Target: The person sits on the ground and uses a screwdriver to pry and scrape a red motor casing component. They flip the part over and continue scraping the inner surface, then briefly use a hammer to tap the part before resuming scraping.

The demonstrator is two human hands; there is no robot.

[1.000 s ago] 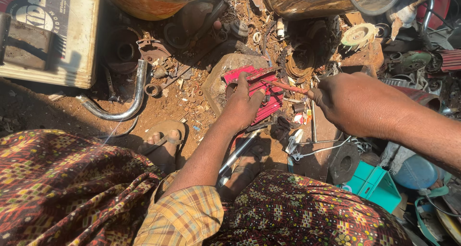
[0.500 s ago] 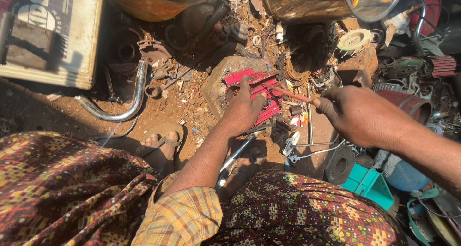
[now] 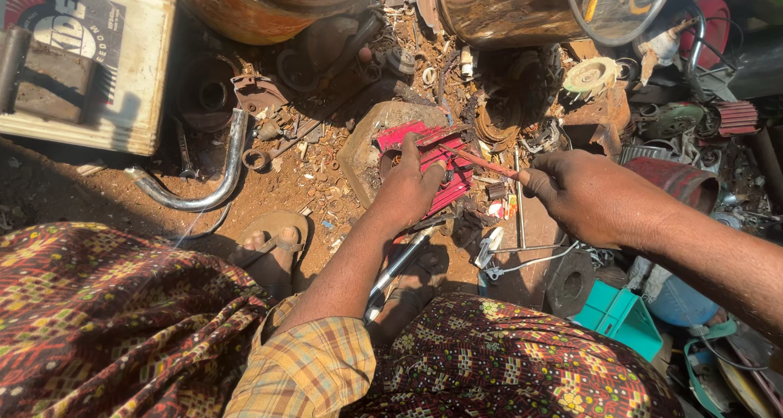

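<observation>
At the centre of the frame, on bare reddish ground strewn with scrap metal, a seated person presses the left hand (image 3: 410, 191) flat on a red finned metal part (image 3: 436, 161), fingers spread and curled over its top, evidently to pin it against the grey stone block (image 3: 371, 141) beneath so that it cannot shift. The right hand (image 3: 591, 198), reaching in from the right of the frame, pinches a thin red-handled tool (image 3: 481, 163) between thumb and fingers pressed together, its tip laid into the fins of the part (what sort of tool it is cannot be made out, as the tip is hidden among the fins). The stone appears to serve as a raised rest, lifting the part clear of the loose washers and rust flakes around it. A sandalled foot (image 3: 273, 243) is planted just left of the forearm, and patterned cloth (image 3: 106, 320) covers both knees across the bottom of the frame, with a yellow checked sleeve (image 3: 306, 369) between them. A bent chrome pipe (image 3: 208, 181) lies at left of centre, below a cream-coloured tin box (image 3: 106, 100) in the upper left corner. An orange drum (image 3: 261, 10) and a shiny steel vessel (image 3: 506, 10) stand along the top edge, and a teal plastic box (image 3: 620, 316) sits at lower right, near a spanner-like steel tool (image 3: 400, 263) lying under the left forearm.
</observation>
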